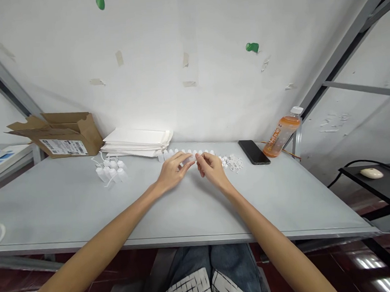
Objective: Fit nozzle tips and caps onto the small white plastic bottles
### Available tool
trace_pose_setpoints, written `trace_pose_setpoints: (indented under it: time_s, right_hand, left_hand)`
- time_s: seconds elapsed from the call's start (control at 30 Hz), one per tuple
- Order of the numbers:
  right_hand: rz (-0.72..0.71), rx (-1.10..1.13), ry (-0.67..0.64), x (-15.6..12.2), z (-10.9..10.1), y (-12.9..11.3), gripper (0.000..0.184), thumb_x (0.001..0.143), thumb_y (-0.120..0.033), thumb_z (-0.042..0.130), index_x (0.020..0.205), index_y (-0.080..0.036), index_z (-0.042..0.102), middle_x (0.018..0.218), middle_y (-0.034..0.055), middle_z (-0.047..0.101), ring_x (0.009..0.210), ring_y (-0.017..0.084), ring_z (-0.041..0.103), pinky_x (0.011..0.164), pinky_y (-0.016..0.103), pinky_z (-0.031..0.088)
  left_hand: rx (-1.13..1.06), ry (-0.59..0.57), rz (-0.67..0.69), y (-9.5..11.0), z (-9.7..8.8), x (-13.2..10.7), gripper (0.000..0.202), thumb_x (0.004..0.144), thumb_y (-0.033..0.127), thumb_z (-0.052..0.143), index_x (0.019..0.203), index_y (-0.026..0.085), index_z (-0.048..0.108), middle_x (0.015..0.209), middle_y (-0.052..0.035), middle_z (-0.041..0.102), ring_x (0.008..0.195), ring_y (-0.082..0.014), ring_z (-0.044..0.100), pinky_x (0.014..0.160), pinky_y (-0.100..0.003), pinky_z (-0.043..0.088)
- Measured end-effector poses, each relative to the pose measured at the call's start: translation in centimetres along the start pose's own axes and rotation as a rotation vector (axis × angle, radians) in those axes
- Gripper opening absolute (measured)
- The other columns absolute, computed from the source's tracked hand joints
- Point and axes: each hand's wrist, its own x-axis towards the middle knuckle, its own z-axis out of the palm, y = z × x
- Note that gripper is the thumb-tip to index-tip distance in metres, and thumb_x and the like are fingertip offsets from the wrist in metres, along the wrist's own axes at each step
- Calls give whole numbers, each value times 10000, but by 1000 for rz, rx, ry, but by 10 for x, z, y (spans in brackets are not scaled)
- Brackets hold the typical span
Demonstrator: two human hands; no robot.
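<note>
My left hand (173, 170) pinches a small translucent white bottle (188, 160) lying sideways above the grey table (68, 210). Facing it, my right hand (211, 166) has its fingers curled together at the bottle's tip; what they hold is too small to see. Just behind both hands runs a row of small white bottles (198, 153). A scatter of little white rings and caps (233, 163) lies right of my right hand. A cluster of capped white bottles (111, 171) stands to the left.
A stack of white sheets (137, 140) and an open cardboard box (59, 134) sit at the back left against the wall. A black phone (253, 151) and an orange drink bottle (282, 135) lie at the back right. A side stand with a mouse (372, 173) is at the right.
</note>
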Motion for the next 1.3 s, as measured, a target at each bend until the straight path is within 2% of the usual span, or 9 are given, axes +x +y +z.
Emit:
trace_pose_setpoints:
  time_s: [0.17,0.33,0.47,0.57,0.7,0.9,1.07,1.17,1.3]
  right_hand:
    - [68,128,-94,1,-2,0,494,858,-646,578,659,-204,482,567,-39,490,436,79,436,422,237,314]
    - [45,157,-153,2,-4,-1,414,839,-607,607,798,-197,562,562,-61,472,437,80,427,419,225,349]
    - [36,156,-169,2,-6,-6,374,837,-564,610,815,-191,595,611,-43,500,496,93,490,431,220,388]
    - [37,137,-174,3,-9,-10,382,798,-559,650,824,-178,630,675,-16,551,524,99,526,420,220,389]
    - [30,104,-180,4,-11,-10,377,762,-531,695,859,-167,691,696,2,583,529,100,531,422,224,396]
    - [27,70,-169,4,-10,-2,399,756,-486,687,971,-152,731,728,29,637,545,120,559,427,238,414]
    - [17,0,-149,2,-5,2,368,785,-461,659,990,-162,723,747,38,663,558,126,578,449,235,421]
    - [14,-46,-134,2,-3,4,323,815,-463,635,924,-170,717,740,38,668,566,129,594,473,234,429]
    - [39,-81,-99,1,-3,4,328,846,-485,600,818,-171,692,702,28,645,549,131,597,478,234,422]
  left_hand:
    - [-16,-37,-79,5,-2,1,328,921,439,541,978,151,688,794,-37,638,599,-126,490,555,-251,421]
    - [-134,-114,-198,17,-9,3,370,927,455,485,744,159,610,514,45,434,480,-99,373,486,-238,313]
    - [-328,-139,-303,15,-11,5,415,908,531,491,759,160,603,444,65,387,416,-90,346,476,-245,314]
    - [-460,-151,-369,12,-11,8,500,898,589,492,598,190,479,437,75,297,386,-82,351,475,-251,322]
    - [-510,-162,-473,14,-11,10,623,880,638,500,475,228,261,437,71,216,361,-83,382,469,-259,312]
    - [-531,-169,-631,15,-11,11,668,896,630,486,426,245,208,399,67,182,335,-106,404,463,-276,346]
    - [-543,-220,-676,8,-9,10,638,912,611,470,434,196,393,427,9,372,368,-127,480,435,-274,375]
    - [-575,-178,-644,6,-8,11,516,885,591,533,613,155,566,550,-16,512,421,-132,527,399,-257,389]
    - [-654,-102,-606,5,-10,13,377,826,534,643,827,157,620,583,12,533,456,-128,544,409,-240,430]
